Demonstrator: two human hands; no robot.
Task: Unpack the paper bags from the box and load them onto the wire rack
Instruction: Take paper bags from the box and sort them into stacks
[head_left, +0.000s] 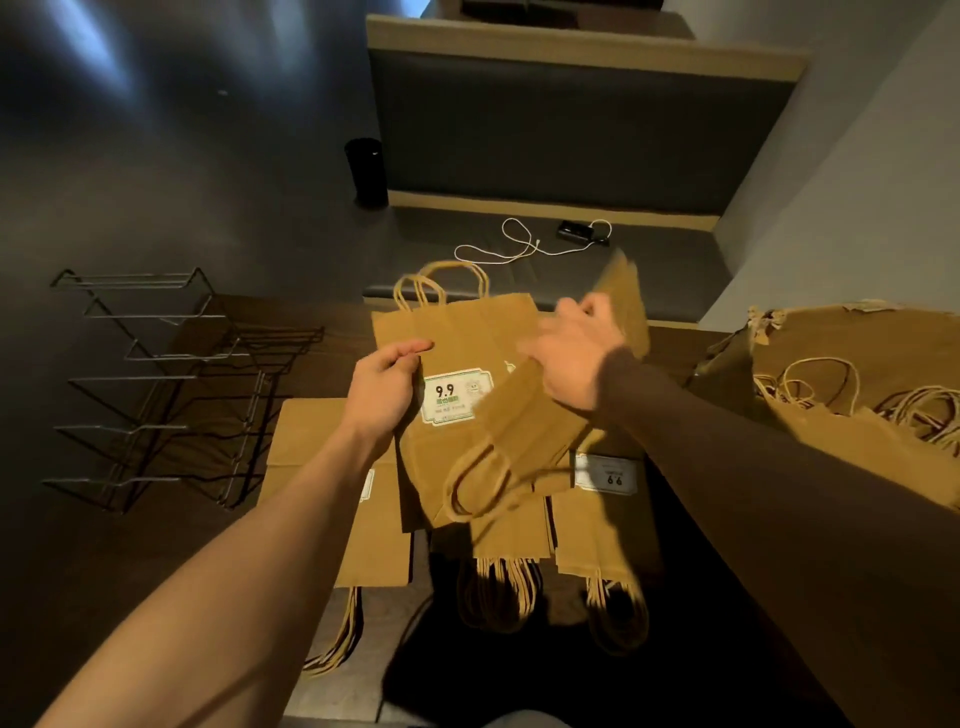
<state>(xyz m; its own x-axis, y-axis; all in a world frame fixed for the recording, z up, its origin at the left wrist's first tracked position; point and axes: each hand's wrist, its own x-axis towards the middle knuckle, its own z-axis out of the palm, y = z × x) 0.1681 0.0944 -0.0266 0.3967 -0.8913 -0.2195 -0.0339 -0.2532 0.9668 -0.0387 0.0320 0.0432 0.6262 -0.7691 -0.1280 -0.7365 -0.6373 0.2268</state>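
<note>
1. Your left hand (382, 387) pinches the left edge of an upright bag (457, 358), thumb on its front face, handles up, label reading 9.9 facing you
2. Your right hand (576, 345) is motion-blurred; it grasps a second bag (524, 415) that hangs tilted, handles down toward you, overlapping the first bag's right side
3. Both held bags are above the middle of the table (156, 545), over the piles
4. Three flat piles of bags (374, 535) lie on the table near its near edge, side by side, handles toward you and hanging past the edge; the right pile shows an upside-down label
5. Wire rack (161, 384) stands on the table's left part, well apart from the held bags, no bags on it
6. Box (852, 374), torn open, sits at the table's right edge; more bags with looped handles lie inside it
7. Beyond the far edge: bench (571, 135) with a white cable (519, 247) and a small dark device on its seat, dark cylinder (366, 171) left of the bench
</note>
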